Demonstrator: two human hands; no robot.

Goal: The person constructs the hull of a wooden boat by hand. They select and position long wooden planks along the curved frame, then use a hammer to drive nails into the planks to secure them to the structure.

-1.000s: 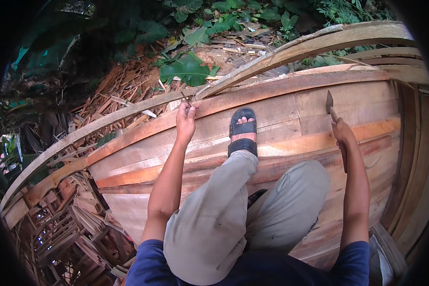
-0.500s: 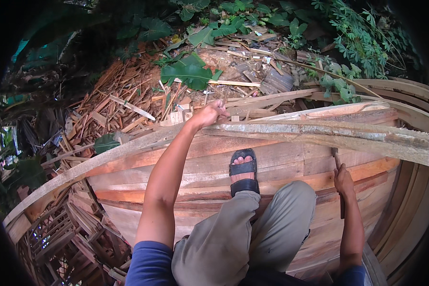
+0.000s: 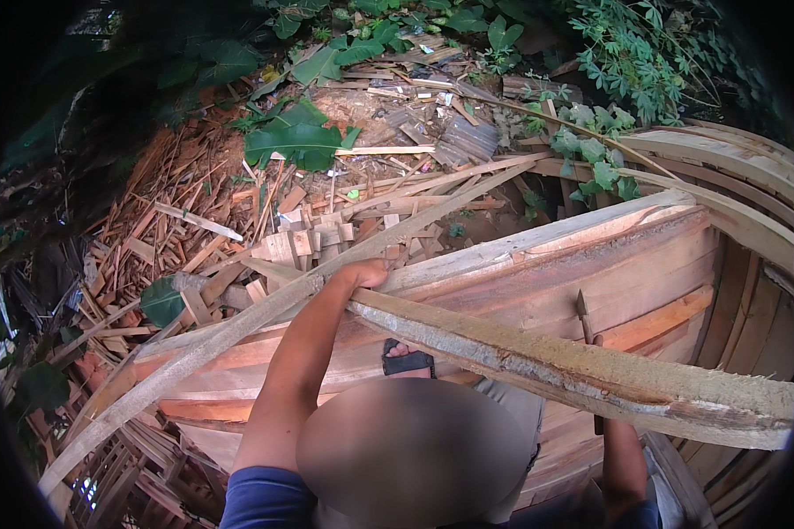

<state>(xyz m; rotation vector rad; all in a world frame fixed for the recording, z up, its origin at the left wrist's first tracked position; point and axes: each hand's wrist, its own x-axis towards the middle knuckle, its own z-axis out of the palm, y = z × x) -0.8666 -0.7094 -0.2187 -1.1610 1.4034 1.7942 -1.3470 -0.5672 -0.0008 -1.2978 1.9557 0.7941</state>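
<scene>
Wooden hull [image 3: 538, 282]: curved plank walls were seen filling the middle and right of the view, with a sandalled foot [image 3: 408, 360] set against the inner boards.
Scrap pile [image 3: 238, 238]: offcuts and splinters were heaped on the ground beyond the hull's edge, among green leaves.
Long plank [image 3: 582, 370]: a rough, pale strip was held slantwise across the hull, from the upper rim down toward the right.
Left hand [image 3: 363, 275]: it was closed around the plank's upper end, at the hull's rim.
Right hand [image 3: 596, 342]: mostly hidden behind the plank; its grip could not be told.
Chisel [image 3: 583, 314]: a dark blade was seen rising just above the right hand.
</scene>
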